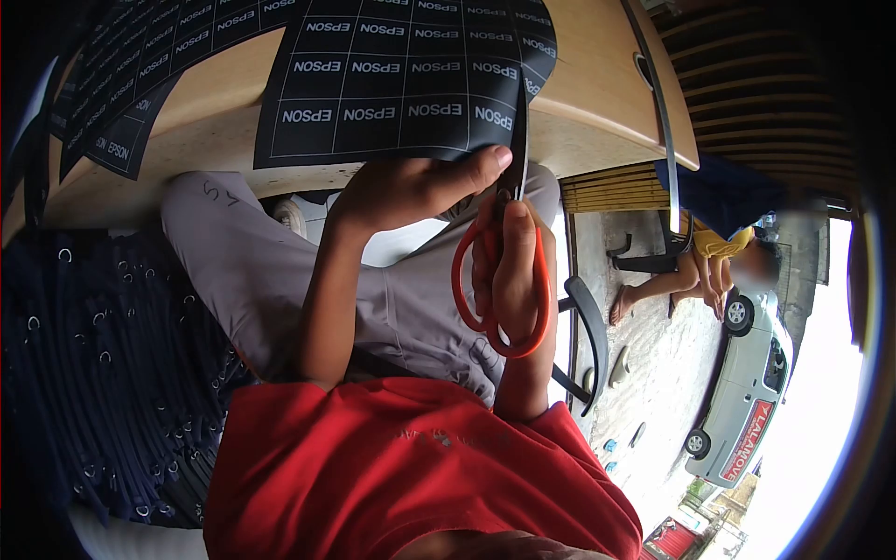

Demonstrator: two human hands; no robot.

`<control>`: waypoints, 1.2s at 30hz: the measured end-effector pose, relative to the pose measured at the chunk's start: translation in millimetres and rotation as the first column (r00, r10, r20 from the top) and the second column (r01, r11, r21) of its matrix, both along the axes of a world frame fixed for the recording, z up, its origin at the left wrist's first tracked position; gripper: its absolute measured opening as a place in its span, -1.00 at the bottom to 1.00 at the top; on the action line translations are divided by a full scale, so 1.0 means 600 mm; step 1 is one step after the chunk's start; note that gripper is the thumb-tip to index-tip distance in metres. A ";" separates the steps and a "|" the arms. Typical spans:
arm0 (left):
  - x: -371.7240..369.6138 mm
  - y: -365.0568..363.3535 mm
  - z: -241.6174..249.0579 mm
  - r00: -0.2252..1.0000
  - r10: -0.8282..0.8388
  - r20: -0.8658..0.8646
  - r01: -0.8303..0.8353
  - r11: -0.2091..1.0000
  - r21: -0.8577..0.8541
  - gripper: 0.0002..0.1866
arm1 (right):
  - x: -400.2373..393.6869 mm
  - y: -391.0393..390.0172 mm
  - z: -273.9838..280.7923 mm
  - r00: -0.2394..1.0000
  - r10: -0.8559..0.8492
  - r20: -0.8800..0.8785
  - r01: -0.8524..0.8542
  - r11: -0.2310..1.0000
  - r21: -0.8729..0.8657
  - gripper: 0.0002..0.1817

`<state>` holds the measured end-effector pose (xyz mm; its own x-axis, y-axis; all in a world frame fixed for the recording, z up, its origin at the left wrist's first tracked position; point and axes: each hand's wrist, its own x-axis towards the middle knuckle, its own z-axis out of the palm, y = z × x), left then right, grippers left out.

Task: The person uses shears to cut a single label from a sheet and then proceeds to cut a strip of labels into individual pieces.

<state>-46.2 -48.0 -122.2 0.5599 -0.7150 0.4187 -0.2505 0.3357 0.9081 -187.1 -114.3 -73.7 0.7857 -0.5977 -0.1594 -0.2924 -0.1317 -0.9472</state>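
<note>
- Far left: second printed sheet (117, 131) hangs off the counter (597, 84); best kept clear of the blades;
- Middle: black EPSON sheet (373, 89) overhangs counter edge; left hand (415, 191) pinches its near edge, fingers hidden beneath; thumb just beside blades, safer further back;
- Right: scissors (505, 196), handles gripped in right hand (511, 266); follow white line, sheet taut, long smooth strokes.
</note>
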 end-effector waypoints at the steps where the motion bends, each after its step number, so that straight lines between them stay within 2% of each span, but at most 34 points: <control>1: -0.002 0.000 0.000 1.000 0.019 -0.016 -0.019 1.000 -0.011 -0.73 | -0.001 -0.001 -0.003 0.999 0.016 0.029 -0.016 1.000 0.014 -0.51; 2: -0.002 -0.002 0.000 0.999 0.037 -0.030 -0.038 0.999 -0.021 -0.74 | -0.003 -0.001 -0.006 0.999 0.012 0.034 -0.013 1.000 0.015 -0.51; 4: -0.001 -0.007 0.003 0.999 0.008 -0.053 -0.010 0.999 -0.043 -0.74 | -0.007 -0.001 -0.010 0.991 0.043 0.128 -0.067 0.979 0.194 -0.39; 5: 0.000 -0.008 0.004 0.996 -0.017 -0.083 0.011 0.998 -0.063 -0.75 | -0.009 -0.002 -0.014 0.990 0.038 0.137 -0.065 0.978 0.199 -0.39; 7: 0.004 0.000 0.003 0.995 -0.030 -0.096 0.032 0.999 0.014 -0.75 | -0.013 -0.005 -0.020 0.982 0.119 0.147 -0.130 0.989 0.070 -0.08; 8: 0.005 0.003 0.004 0.992 -0.043 -0.119 0.053 0.995 0.083 -0.74 | -0.014 -0.003 -0.016 0.983 0.125 0.134 -0.139 0.986 0.097 -0.01; 9: 0.005 0.004 0.004 0.993 -0.051 -0.106 0.061 0.994 0.089 -0.74 | -0.016 -0.002 -0.014 0.982 0.117 0.147 -0.132 0.986 0.101 -0.01; 11: 0.006 0.004 0.007 0.976 -0.052 -0.212 0.075 0.992 0.103 -0.73 | -0.021 -0.002 -0.012 0.974 0.082 0.211 -0.114 0.983 0.141 -0.14; 12: 0.005 0.005 0.009 0.979 -0.061 -0.196 0.084 0.990 0.112 -0.73 | -0.024 -0.006 -0.017 0.972 0.077 0.220 -0.109 0.985 0.134 -0.17; 13: 0.004 0.006 0.010 0.967 -0.038 -0.251 0.069 0.991 0.116 -0.73 | -0.027 -0.008 -0.016 0.969 0.064 0.237 -0.100 0.985 0.140 -0.17; 14: 0.004 0.006 0.011 0.952 -0.014 -0.306 0.054 0.991 0.122 -0.72 | -0.031 -0.008 -0.015 0.973 0.073 0.220 -0.104 0.986 0.133 -0.18; 17: 0.014 0.007 0.010 0.945 -0.025 -0.326 0.076 0.986 0.146 -0.71 | -0.041 -0.017 -0.024 0.971 0.083 0.223 -0.106 0.990 0.094 -0.23; 19: 0.014 0.004 0.012 0.947 -0.014 -0.321 0.067 0.986 0.154 -0.69 | -0.045 -0.018 -0.019 0.986 0.112 0.124 -0.125 0.987 0.102 -0.27; 21: 0.019 0.002 0.006 0.931 0.059 -0.361 -0.007 0.990 0.144 -0.71 | -0.044 -0.016 -0.013 0.988 0.106 0.113 -0.117 0.989 0.087 -0.28; 25: 0.025 0.007 0.002 0.935 0.033 -0.353 0.010 0.993 0.117 -0.70 | -0.046 -0.018 -0.010 0.985 0.137 0.109 -0.140 0.990 0.029 -0.31; 36: 0.016 0.006 0.007 0.959 0.023 -0.284 0.017 0.990 0.141 -0.73 | -0.035 -0.029 0.001 0.981 0.173 0.084 -0.178 0.983 0.055 -0.32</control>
